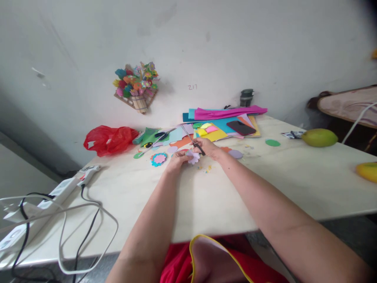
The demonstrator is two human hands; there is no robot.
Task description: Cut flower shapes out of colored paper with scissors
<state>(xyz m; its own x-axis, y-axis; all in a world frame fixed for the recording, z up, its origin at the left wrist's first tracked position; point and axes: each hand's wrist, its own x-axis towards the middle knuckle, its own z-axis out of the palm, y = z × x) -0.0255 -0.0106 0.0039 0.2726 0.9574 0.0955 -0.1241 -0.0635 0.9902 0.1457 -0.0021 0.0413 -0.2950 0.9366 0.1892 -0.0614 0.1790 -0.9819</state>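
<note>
My left hand (178,158) pinches a lilac paper flower (193,157) with a scalloped edge, just above the table. My right hand (208,147) is closed round what looks like a pair of scissors, with a black handle (200,149) and thin metal blades (187,134) pointing away to the upper left. Its fingertips are near the flower; the exact grip is partly hidden. Left of my hands lies a layered blue and pink paper flower (159,158). A lilac paper disc (235,154) lies to the right, and small paper scraps (207,169) are scattered below.
Behind my hands lie coloured sheets (229,114), a phone (241,128) and dark-handled scissors (161,135). A red plastic bag (110,139) is at the left, above power strips (63,190) with loose cables. A green disc (272,142) and a mango (319,137) lie right.
</note>
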